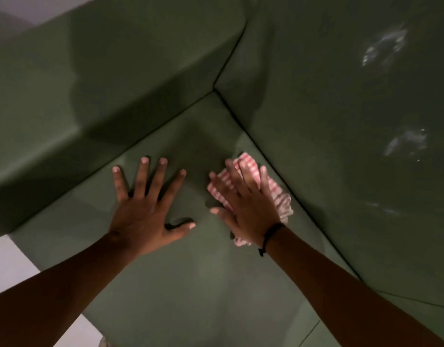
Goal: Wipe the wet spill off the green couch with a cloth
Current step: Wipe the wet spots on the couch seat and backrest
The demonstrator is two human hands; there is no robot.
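A red-and-white checked cloth (278,194) lies on the seat of the green couch (190,271), close to the seam where the seat meets the backrest. My right hand (243,201) presses flat on the cloth with fingers spread and covers most of it. My left hand (145,206) rests flat on the bare seat to the left of the cloth, fingers apart, holding nothing. Pale wet-looking smears (383,46) show on the backrest at the upper right, with another smear (406,144) lower down. No wetness is plain to see around the cloth.
The couch armrest (103,96) runs along the left and meets the backrest (341,121) in the corner above my hands. Pale floor (8,266) shows at the lower left, beyond the seat edge. A black band circles my right wrist.
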